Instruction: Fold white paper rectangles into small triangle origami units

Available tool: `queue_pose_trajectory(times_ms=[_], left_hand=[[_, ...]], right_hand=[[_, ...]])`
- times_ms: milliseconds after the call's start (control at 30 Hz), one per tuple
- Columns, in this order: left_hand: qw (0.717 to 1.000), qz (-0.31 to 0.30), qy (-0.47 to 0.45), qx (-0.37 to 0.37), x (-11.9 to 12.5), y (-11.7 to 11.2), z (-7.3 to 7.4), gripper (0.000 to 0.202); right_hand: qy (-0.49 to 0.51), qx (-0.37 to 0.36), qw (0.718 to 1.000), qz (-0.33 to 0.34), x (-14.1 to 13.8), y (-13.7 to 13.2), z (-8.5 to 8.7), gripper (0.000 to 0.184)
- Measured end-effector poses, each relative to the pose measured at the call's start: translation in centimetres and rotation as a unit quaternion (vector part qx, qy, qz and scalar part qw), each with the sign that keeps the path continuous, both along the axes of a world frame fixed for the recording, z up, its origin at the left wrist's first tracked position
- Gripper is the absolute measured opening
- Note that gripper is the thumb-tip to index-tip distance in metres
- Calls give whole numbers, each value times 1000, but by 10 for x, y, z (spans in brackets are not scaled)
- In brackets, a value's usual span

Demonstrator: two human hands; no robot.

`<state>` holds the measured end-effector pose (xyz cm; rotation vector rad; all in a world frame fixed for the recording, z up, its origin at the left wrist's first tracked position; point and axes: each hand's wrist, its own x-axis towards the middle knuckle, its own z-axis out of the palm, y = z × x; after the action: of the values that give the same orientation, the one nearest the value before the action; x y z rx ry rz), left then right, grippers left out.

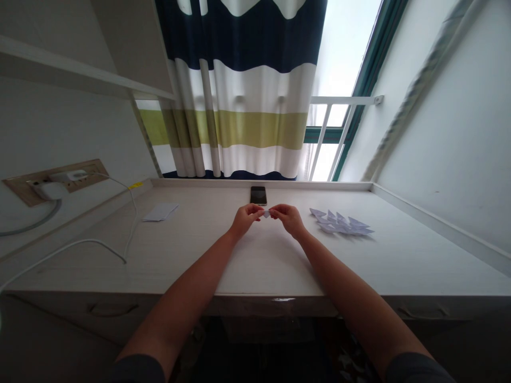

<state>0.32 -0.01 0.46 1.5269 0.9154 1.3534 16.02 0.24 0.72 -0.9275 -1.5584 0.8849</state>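
Observation:
Between my two hands, above the middle of the desk, is a small folded piece of white paper [267, 214]. My left hand [246, 219] pinches its left side with thumb and fingers. On the other side my right hand [288, 217] pinches the paper's right edge. Most of the paper is covered by the fingertips, so its exact folds cannot be made out. To the right lies a group of several pointed folded paper pieces [341, 223]. A stack of flat white paper sheets [161, 211] rests on the left part of the desk.
A dark phone [258, 195] lies just beyond my hands on the white desk [271, 266]. A white cable [131, 234] runs across the left side from a wall socket panel [59, 181]. A striped curtain [255, 85] hangs behind the desk's raised back edge.

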Motion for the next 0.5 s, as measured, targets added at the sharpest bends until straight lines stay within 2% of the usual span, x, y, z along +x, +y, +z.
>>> queue_pose_trajectory(times_ms=[167,333,500], left_hand=[[998,-8,48,43,2,1,-4,27],[991,50,79,92,2,0,-3,24],[978,121,98,139,2,-4,-2,22]], right_hand=[[-24,27,999,3,-1,1,-3,21],[14,15,1000,4,-7,-2,-3,26],[54,-41,998,3,-9,-6,-3,33]])
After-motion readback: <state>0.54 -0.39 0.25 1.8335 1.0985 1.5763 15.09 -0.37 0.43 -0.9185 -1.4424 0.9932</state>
